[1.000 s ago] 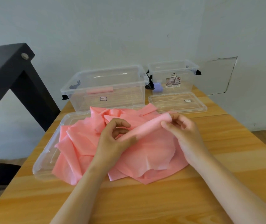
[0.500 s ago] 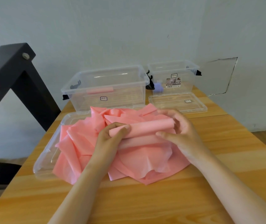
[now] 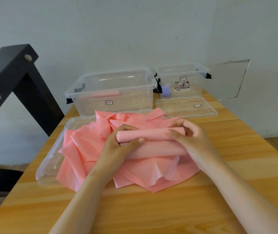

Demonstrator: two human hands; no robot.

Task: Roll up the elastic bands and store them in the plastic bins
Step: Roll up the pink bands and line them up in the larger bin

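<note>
A pink band is being rolled, and the roll (image 3: pixel 151 133) is held just above the heap of loose bands (image 3: pixel 84 149). Its left end is gripped by the left hand (image 3: pixel 118 146), with the fingers curled over the top and the thumb pressed underneath. Its right end is pinched by the right hand (image 3: pixel 190 139), with the fingers bent round the open end. A wide stretch of the same band is seen hanging unrolled below the tube, so this roll is judged to be only partly wound.

One finished pink roll (image 3: pixel 105 94) is seen inside the large bin (image 3: pixel 134 102), which stands open behind the heap. A small lilac thing (image 3: pixel 167 91) is seen in the small bin (image 3: pixel 197 88) to the right; whether it is a rolled band cannot be told. The small lid (image 3: pixel 185 108) is laid flat in front of that bin.

Most of the work is judged to be left. The heap is spread over the large lid (image 3: pixel 48 166) and onto the table (image 3: pixel 151 213), and several crumpled bands are visible in it, though their number cannot be counted. The present roll is to be finished and put away, and each remaining band is to be rolled and stored in turn.
</note>
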